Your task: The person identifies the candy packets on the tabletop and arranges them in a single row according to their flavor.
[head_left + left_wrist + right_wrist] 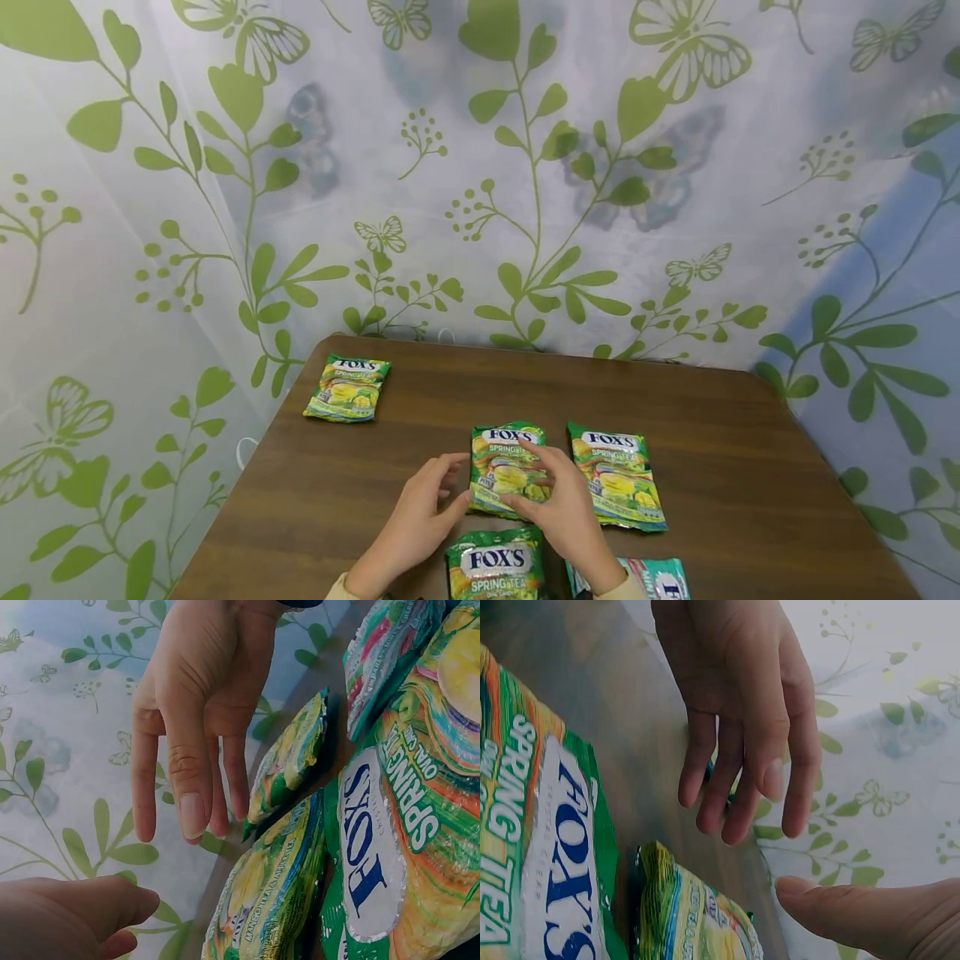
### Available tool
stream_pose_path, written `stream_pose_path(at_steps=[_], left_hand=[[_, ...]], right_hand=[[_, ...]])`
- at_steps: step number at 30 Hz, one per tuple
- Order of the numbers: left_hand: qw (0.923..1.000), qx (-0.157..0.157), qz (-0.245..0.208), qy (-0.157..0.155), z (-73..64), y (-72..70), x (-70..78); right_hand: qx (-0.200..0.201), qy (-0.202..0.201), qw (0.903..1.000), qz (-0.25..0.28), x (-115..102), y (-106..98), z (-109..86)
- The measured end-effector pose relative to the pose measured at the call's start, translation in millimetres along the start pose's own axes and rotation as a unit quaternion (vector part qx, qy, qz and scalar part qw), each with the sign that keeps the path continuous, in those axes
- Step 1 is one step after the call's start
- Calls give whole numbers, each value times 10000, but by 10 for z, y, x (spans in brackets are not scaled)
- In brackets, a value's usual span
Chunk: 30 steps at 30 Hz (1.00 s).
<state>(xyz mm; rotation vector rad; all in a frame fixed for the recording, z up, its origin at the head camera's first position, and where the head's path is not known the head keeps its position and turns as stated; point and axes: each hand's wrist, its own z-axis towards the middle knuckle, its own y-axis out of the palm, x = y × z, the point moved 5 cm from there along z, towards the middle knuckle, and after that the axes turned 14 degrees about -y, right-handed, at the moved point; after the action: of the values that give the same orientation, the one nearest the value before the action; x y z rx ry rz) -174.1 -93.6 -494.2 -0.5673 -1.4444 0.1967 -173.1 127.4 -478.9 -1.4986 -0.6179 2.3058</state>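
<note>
A pale curtain (pixel 420 167) printed with green leaves and butterflies hangs behind and beside the brown wooden table (pixel 442 392), on which someone's bare hands are at work. The left hand (pixel 420 517) is loosely spread, fingers gently bent, thumb held away from them, and it has nothing in its grasp. Facing it, the right hand (pixel 558 504) is much the same, fingers parted and thumb well off them, gripping nothing.

Between the two lies the middle packet (pixel 501 479), a green and yellow FOX'S Spring Tea bag. The left fingertips come to its left edge and the right fingers reach over its right side; whether any of them touches it I can't tell.

Just nearer the person, between the forearms, is the front packet (pixel 495 571), its large FOX'S lettering facing up. Beside the right hand lies the right-hand packet (pixel 618 479), slightly askew, and below that a turquoise packet (pixel 667 579), partly covered by the right wrist and its cream sleeve (pixel 622 588). Well apart from the rest, the corner packet (pixel 348 392) sits near the table's far left corner.
</note>
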Motion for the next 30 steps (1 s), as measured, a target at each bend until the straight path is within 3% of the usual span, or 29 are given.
stream_pose_path(at_steps=[6,16,30], left_hand=[[10000,59,49,4,54,36,-36],[9992,-302,-67,-249,192,128,-172],[9993,-243,-56,-260,319,259,-215]], right_hand=[[61,-25,9998,-174,99,-35,7],[39,178,9994,-304,309,-17,10],[-22,355,9978,-561,448,8,16]])
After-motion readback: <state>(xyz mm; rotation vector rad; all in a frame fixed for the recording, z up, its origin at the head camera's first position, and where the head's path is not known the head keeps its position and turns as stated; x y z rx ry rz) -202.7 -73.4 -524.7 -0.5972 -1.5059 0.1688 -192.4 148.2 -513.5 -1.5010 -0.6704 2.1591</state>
